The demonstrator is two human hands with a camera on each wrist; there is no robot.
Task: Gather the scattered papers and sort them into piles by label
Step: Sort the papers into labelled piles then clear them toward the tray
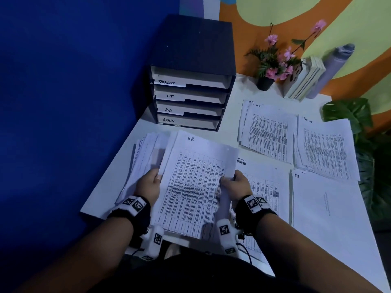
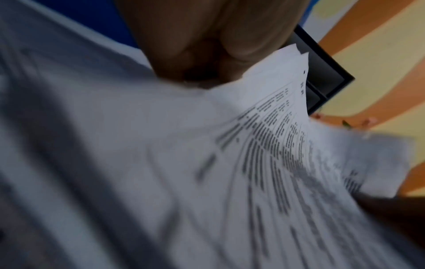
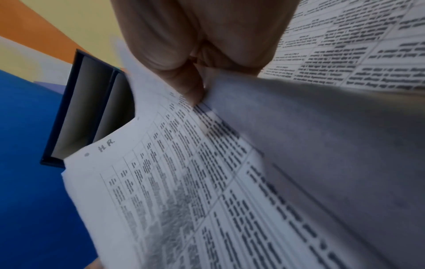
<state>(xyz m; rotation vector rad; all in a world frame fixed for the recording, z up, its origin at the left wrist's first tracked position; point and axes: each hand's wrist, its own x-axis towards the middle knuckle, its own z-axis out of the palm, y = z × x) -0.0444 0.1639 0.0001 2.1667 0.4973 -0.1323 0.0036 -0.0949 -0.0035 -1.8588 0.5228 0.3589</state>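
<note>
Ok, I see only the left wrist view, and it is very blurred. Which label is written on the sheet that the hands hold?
Observer: In the head view the top sheet reads H.R.
Operator: Is there already an H.R. pile on the table?
Observer: Yes, the H.R. pile lies on the far part of the table, to the right of the black tray organizer.
Operator: Does the right hand hold this same sheet?
Observer: Yes, the right hand pinches its right edge, thumb on top.
</note>
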